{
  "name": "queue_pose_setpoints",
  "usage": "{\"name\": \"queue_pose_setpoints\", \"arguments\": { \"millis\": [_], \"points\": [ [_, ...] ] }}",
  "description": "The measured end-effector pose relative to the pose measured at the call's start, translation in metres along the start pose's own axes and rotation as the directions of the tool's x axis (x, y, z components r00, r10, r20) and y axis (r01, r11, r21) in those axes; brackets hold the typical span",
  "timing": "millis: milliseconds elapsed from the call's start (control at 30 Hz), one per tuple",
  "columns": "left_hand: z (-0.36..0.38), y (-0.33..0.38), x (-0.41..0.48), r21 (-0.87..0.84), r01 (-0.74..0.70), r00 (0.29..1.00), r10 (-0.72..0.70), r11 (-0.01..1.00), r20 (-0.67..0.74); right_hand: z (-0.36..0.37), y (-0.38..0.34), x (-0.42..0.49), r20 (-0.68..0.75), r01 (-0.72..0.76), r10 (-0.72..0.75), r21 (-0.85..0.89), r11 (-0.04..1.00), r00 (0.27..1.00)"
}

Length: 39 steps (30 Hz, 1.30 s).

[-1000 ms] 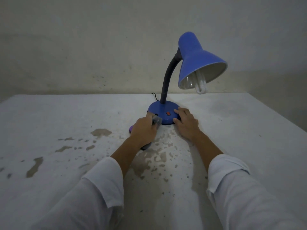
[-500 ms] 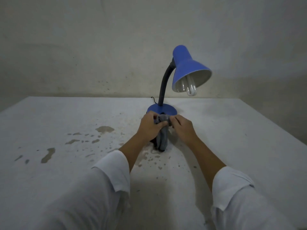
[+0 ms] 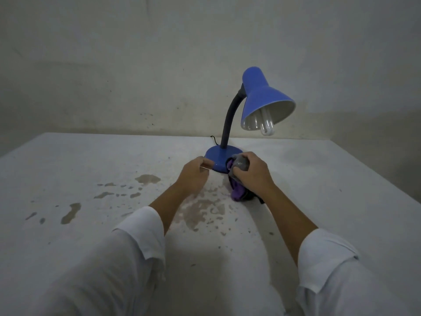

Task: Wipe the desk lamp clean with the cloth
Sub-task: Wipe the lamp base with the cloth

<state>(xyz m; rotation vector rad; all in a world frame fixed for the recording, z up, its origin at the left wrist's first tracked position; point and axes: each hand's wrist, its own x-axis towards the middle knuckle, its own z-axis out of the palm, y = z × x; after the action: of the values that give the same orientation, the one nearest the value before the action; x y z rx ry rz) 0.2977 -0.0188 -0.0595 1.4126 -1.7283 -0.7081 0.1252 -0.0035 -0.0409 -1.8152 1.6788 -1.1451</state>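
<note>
A blue desk lamp stands at the far middle of the table, with a round base (image 3: 218, 158), a dark bent neck (image 3: 229, 118) and a blue shade (image 3: 262, 96) tilted right over a white bulb (image 3: 267, 127). My right hand (image 3: 254, 173) grips a bunched grey and purple cloth (image 3: 238, 166) against the base's right front edge. The cloth's purple end (image 3: 237, 193) trails onto the table under my wrist. My left hand (image 3: 193, 174) holds nothing, its loosely curled fingers at the base's left rim.
The white table (image 3: 91, 160) has worn brown patches (image 3: 147, 179) left of and in front of my hands. A thin black cord (image 3: 213, 138) runs behind the base. A bare wall rises just beyond the far table edge.
The cloth has passed from my left hand to my right. The hands, together half a second ago, have parted to either side of the base.
</note>
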Motion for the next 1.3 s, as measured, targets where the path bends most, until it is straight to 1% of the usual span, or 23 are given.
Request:
{"name": "queue_pose_setpoints", "arguments": {
  "millis": [67,133,200,267,333,367,400,433,500,567,633,733,767,800,867,933,1000,1067,1133,1167,1233,1300],
  "points": [
    [-0.008,-0.013,0.014,0.100,0.027,0.998,-0.021,0.995,-0.053,0.006,-0.002,0.009,0.006,0.027,-0.027,-0.047,0.999,1.000],
    [-0.014,-0.025,0.028,0.125,0.030,0.996,-0.019,0.992,-0.086,0.016,-0.007,0.018,0.012,0.120,-0.120,-0.100,0.988,0.993],
    [-0.015,-0.029,0.038,0.059,0.027,0.995,-0.022,0.998,-0.096,0.030,-0.014,0.026,0.045,0.249,-0.245,-0.181,0.951,0.968],
    [-0.015,-0.030,0.046,-0.078,0.040,0.995,-0.047,0.996,-0.084,0.046,-0.017,0.035,0.134,0.358,-0.333,-0.293,0.886,0.933],
    [-0.012,-0.029,0.053,-0.168,0.029,0.999,-0.035,0.985,-0.032,0.058,-0.015,0.042,0.250,0.429,-0.351,-0.445,0.786,0.903],
    [-0.009,-0.029,0.056,-0.183,0.011,1.000,-0.010,0.983,0.003,0.061,-0.012,0.043,0.287,0.447,-0.345,-0.504,0.739,0.894],
    [-0.006,-0.031,0.058,-0.174,-0.010,0.999,0.017,0.985,0.036,0.061,-0.009,0.044,0.302,0.452,-0.338,-0.538,0.711,0.891],
    [-0.003,-0.034,0.060,-0.137,-0.029,0.997,0.039,0.990,0.069,0.059,-0.005,0.045,0.303,0.448,-0.332,-0.548,0.706,0.893],
    [0.002,-0.042,0.063,0.013,-0.060,0.993,0.059,0.998,0.107,0.051,0.003,0.044,0.293,0.437,-0.326,-0.538,0.720,0.899],
    [0.003,-0.047,0.064,0.144,-0.098,0.991,0.083,0.985,0.107,0.036,0.014,0.041,0.281,0.413,-0.307,-0.518,0.749,0.909],
    [0.001,-0.046,0.065,0.239,-0.122,0.989,0.097,0.963,0.112,0.017,0.029,0.038,0.252,0.354,-0.257,-0.512,0.782,0.933],
    [0.001,-0.040,0.066,0.428,-0.148,0.981,0.078,0.892,0.177,-0.010,0.046,0.036,0.202,0.230,-0.135,-0.580,0.781,0.970],
    [0.001,-0.037,0.065,0.462,-0.139,0.982,0.060,0.876,0.181,-0.015,0.047,0.037,0.186,0.210,-0.123,-0.583,0.785,0.975],
    [0.001,-0.034,0.065,0.484,-0.126,0.982,0.041,0.866,0.182,-0.016,0.045,0.037,0.179,0.226,-0.150,-0.562,0.796,0.972],
    [0.002,-0.031,0.065,0.526,-0.116,0.983,0.023,0.843,0.180,-0.005,0.033,0.037,0.220,0.353,-0.278,-0.487,0.799,0.935],
    [0.005,-0.030,0.067,0.579,-0.127,0.983,0.023,0.805,0.183,0.015,0.020,0.034,0.305,0.480,-0.375,-0.458,0.748,0.875],
    [0.004,-0.029,0.068,0.594,-0.119,0.983,0.009,0.795,0.184,0.029,0.016,0.032,0.351,0.535,-0.406,-0.494,0.685,0.844],
    [0.004,-0.030,0.071,0.624,-0.133,0.981,0.010,0.770,0.196,0.029,0.023,0.034,0.325,0.509,-0.393,-0.513,0.691,0.860],
    [0.004,-0.033,0.074,0.661,-0.175,0.975,0.034,0.729,0.221,0.020,0.033,0.037,0.298,0.464,-0.358,-0.499,0.732,0.885],
    [0.003,-0.033,0.074,0.661,-0.182,0.973,0.036,0.728,0.228,0.015,0.038,0.037,0.288,0.440,-0.337,-0.492,0.751,0.896],
    [0.003,-0.034,0.073,0.664,-0.186,0.971,0.034,0.724,0.236,0.005,0.048,0.038,0.259,0.380,-0.285,-0.485,0.788,0.923],
    [0.004,-0.033,0.072,0.703,-0.208,0.967,0.037,0.680,0.251,-0.004,0.054,0.040,0.211,0.296,-0.216,-0.506,0.810,0.953]
  ]
}}
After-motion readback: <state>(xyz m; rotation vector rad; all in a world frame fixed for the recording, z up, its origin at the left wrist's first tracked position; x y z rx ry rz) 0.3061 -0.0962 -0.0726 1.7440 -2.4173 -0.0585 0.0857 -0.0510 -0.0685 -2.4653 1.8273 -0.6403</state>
